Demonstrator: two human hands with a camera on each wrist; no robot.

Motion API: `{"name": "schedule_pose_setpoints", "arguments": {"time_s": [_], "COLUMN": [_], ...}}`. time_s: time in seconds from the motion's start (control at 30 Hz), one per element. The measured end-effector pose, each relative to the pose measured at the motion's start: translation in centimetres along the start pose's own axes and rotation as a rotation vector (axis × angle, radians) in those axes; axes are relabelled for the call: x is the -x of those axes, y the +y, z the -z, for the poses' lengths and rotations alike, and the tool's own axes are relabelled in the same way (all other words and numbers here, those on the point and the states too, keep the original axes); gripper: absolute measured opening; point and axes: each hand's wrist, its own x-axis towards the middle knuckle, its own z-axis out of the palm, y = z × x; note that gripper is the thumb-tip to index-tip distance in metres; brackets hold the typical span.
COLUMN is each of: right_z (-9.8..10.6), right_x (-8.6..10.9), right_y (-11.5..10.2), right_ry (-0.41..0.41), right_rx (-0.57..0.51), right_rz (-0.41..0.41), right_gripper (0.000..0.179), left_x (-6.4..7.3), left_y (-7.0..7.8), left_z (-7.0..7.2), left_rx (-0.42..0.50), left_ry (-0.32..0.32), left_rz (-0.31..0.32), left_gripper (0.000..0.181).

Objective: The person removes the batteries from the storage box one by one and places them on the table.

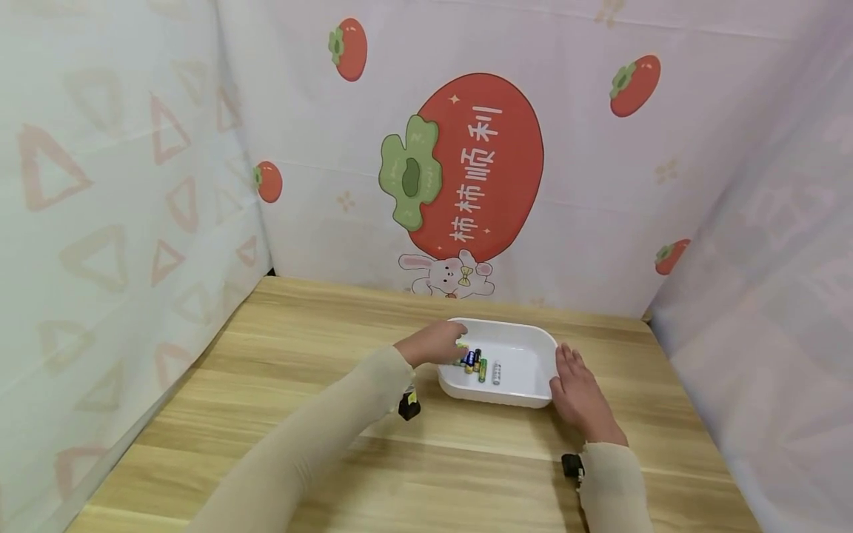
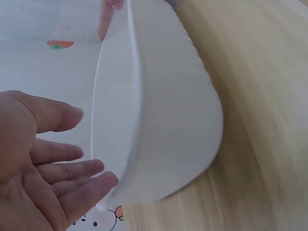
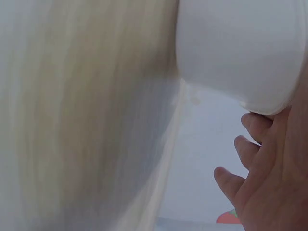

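A white tray [image 1: 526, 392] with rounded corners stands on the table. In it several small batteries lie grouped toward the left, among them a green battery [image 1: 483, 370], a blue battery [image 1: 470, 360] and, a little apart, a silver-white battery [image 1: 496, 373]. My left hand [image 1: 436, 344] reaches over the tray's left end, close to the batteries. The left wrist view shows that hand [image 2: 53, 168] with thumb and fingers spread apart, nothing between them. Against the tray's right end rests my right hand [image 1: 581, 389], its fingers extended along the rim; fingertips touch the rim in the right wrist view.
The wood-grain table [image 1: 400, 474] extends around the tray. Behind it hangs a cloth backdrop [image 1: 320, 237] printed with persimmons and a rabbit. White cloth walls [image 1: 120, 222] close off both sides. Black wrist cameras [image 1: 409, 406] sit at both cuffs.
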Motion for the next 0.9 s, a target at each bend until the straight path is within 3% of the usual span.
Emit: {"name": "schedule_pose_setpoints", "arguments": {"time_s": [0.23,0.47,0.6,0.73,0.9], "right_z": [0.6,1.2,1.1,1.0,0.7], "right_x": [-0.7,-1.7,-1.5,-1.4,-1.5], "right_y": [0.2,0.9,1.2,1.2,1.0], "right_ry": [0.024,-0.03,-0.074,-0.064,-0.062], "right_rx": [0.035,0.083,0.067,0.067,0.06], "right_rz": [0.038,0.05,0.034,0.034,0.028], "right_gripper": [0.057,0.057,0.056,0.058,0.057], "left_x": [-0.9,-1.5,-1.9,-2.3,-1.8], "left_y": [1.1,2.0,2.4,2.7,3.0], "left_z": [0.3,-0.3,-0.6,-0.9,-1.3], "left_rx": [0.063,0.027,0.055,0.023,-0.047], "left_ry": [-0.085,-0.124,-0.137,-0.136,-0.121], "left_rz": [0.105,0.124,0.136,0.163,0.156], "left_gripper": [0.054,0.033,0.021,0.019,0.022]}}
